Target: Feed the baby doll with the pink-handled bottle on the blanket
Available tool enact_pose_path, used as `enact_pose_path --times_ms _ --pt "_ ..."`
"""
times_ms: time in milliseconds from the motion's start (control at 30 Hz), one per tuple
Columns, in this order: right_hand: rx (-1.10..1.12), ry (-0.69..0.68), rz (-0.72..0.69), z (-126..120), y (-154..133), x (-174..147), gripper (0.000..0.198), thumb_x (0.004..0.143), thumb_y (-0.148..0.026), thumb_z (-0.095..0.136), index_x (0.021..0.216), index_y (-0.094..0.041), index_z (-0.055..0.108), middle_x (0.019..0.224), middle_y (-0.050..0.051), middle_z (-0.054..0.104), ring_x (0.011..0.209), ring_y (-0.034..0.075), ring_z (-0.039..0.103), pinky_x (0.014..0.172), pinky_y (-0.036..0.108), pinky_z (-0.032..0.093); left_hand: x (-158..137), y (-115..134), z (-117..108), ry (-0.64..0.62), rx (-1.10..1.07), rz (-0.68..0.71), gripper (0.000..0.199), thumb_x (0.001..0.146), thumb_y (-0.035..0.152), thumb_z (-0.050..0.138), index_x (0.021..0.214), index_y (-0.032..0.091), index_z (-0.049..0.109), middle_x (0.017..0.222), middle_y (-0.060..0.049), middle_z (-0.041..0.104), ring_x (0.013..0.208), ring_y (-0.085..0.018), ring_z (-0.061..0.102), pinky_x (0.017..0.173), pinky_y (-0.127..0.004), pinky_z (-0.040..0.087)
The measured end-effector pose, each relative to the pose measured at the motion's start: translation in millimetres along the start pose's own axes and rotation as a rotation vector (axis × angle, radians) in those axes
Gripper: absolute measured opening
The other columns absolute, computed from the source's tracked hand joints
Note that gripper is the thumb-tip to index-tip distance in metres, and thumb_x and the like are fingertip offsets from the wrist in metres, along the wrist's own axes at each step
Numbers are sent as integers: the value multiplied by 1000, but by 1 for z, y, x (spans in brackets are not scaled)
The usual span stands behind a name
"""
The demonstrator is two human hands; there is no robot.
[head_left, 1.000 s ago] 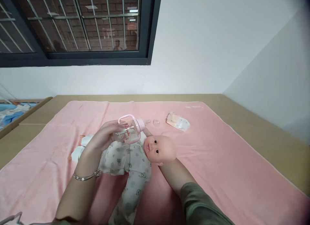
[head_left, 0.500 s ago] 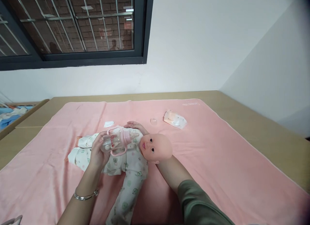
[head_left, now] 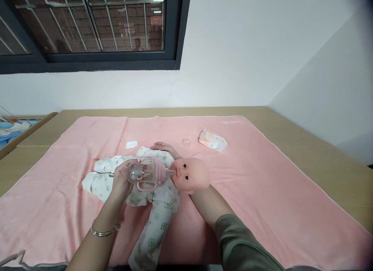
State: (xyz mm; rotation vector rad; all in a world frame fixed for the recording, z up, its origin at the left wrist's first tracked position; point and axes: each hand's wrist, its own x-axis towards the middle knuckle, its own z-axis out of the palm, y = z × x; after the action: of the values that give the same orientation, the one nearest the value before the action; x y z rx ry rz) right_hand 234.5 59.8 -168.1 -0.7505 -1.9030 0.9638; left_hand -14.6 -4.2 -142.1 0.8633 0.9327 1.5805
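Observation:
A baby doll (head_left: pixel 163 193) in white printed clothes lies on its back, its bald head (head_left: pixel 195 174) to the right. My left hand (head_left: pixel 124 179) is closed around the base of a clear baby bottle (head_left: pixel 142 173) with a pink collar and handles. The bottle lies level over the doll's chest, and its teat touches the doll's mouth. Under the doll's neck passes my right forearm (head_left: pixel 210 205). My right hand (head_left: pixel 164 147) shows beyond the doll's far shoulder, fingers stretched out along it; its palm and thumb are hidden.
A pink blanket (head_left: pixel 262 208) covers most of the wooden table (head_left: pixel 294 142). Behind the doll lie a small white piece (head_left: pixel 131 144), a clear cap (head_left: pixel 186 142) and a soft wipes-like packet (head_left: pixel 213 140). A barred window (head_left: pixel 96 26) is above.
My left hand has moved the bottle right, bringing its teat from above the doll's chest to its mouth. My right arm stays under the doll's neck. The view has tilted slightly.

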Motion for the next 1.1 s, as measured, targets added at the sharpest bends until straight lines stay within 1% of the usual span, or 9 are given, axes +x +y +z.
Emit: enact_pose_path --times_ms 100,167,267,367,500,633,800,1000,1100 --pt "14 -54 39 2 12 13 76 76 -84 78 139 -42 73 152 6 72 168 38 46 135 60 49 0 0 2 -2 21 3 77 57 85 101 87 16 87 78 -10 84 58 -22 76 51 -28 62" --pt "3 -72 64 2 16 17 74 71 -86 81 133 -46 76 150 5 72 169 41 44 134 66 50 0 -1 4 4 18 -5 84 55 92 97 87 15 87 77 -10 84 57 -22 76 51 -29 62" --pt "13 -98 99 -1 18 15 70 77 -84 80 135 -45 76 149 6 72 168 40 45 132 69 51 2 -5 4 5 5 -17 90 56 99 89 86 14 86 72 -9 81 57 -23 76 49 -28 61" --pt "47 -156 149 -4 20 9 67 83 -81 76 136 -39 76 149 10 73 165 37 49 134 64 48 4 -7 0 -26 -25 -34 85 67 94 90 89 12 86 74 -11 82 58 -24 77 45 -26 56" --pt "69 -159 183 -4 28 17 68 77 -82 76 128 -37 78 151 9 72 167 34 45 138 56 43 4 -2 -6 -172 -107 -82 64 78 70 98 104 13 89 93 -14 88 56 -23 77 41 -27 58" --pt "90 -125 203 -2 37 34 70 70 -82 80 124 -38 78 151 8 71 168 36 42 137 56 43 4 5 -10 -281 -159 -106 52 77 48 102 112 13 90 105 -16 89 72 -26 83 50 -27 65" --pt "101 -81 204 2 45 45 67 71 -79 81 125 -39 76 147 9 72 170 37 39 135 60 45 6 2 -13 -317 -175 -107 58 77 52 104 115 12 89 106 -17 88 75 -24 82 51 -23 64" --pt "143 -61 203 5 56 52 75 61 -84 84 119 -38 74 142 11 72 162 39 50 129 61 52 7 -8 -19 -307 -165 -90 69 74 60 105 121 13 85 108 -17 87 81 -27 83 59 -29 67" --pt "161 -52 209 5 57 50 74 64 -86 82 116 -34 72 139 12 71 159 38 52 126 62 54 6 -9 -18 -320 -159 -86 73 73 62 105 123 13 84 108 -17 86 82 -28 82 56 -29 64"
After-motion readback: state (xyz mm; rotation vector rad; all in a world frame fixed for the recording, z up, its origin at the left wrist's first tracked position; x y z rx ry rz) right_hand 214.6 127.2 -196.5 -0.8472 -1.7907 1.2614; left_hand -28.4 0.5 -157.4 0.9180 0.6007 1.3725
